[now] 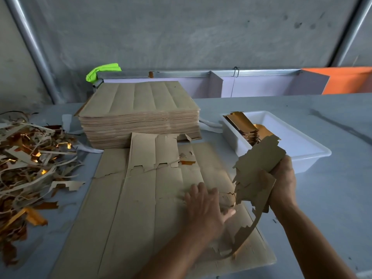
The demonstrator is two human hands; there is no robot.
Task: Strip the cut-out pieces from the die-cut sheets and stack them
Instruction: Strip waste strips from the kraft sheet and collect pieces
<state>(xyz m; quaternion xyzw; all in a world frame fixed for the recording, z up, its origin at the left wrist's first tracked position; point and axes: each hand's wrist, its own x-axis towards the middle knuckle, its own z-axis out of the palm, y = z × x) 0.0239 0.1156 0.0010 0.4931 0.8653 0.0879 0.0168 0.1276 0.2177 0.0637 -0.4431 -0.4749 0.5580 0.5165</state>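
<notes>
A: Starting at the left edge, what was on the table (332,198)?

B: A loose pile of scrap strips (30,158), brown with gold-foil faces showing in places, spread over the left side of the grey surface.

A: And next to it?

B: A tall stack of die-cut sheets (141,117) stood at the rear centre, brown side up, with parallel crease lines running front to back. In front of it, one working sheet (141,208) lay flat, partly torn. A smaller torn section (155,152) lay over its far edge, leaning against the foot of the stack.

A: State of the hands?

B: The left hand (205,206) rested palm-down on the working sheet, near its right side. Its fingers were straight and spread, pressing on the card and gripping nothing. The hand was slightly blurred. The right hand (283,182) was raised just right of the sheet, fingers curled round a bundle of cut-out pieces (259,168). A long ragged waste strip (247,234) hung from the bundle down to the sheet's near right corner.

A: Further right?

B: A white plastic tray (302,150) sat behind the right hand. It held a stack of stripped pieces (243,125) at its left end, gold faces partly visible.
</notes>
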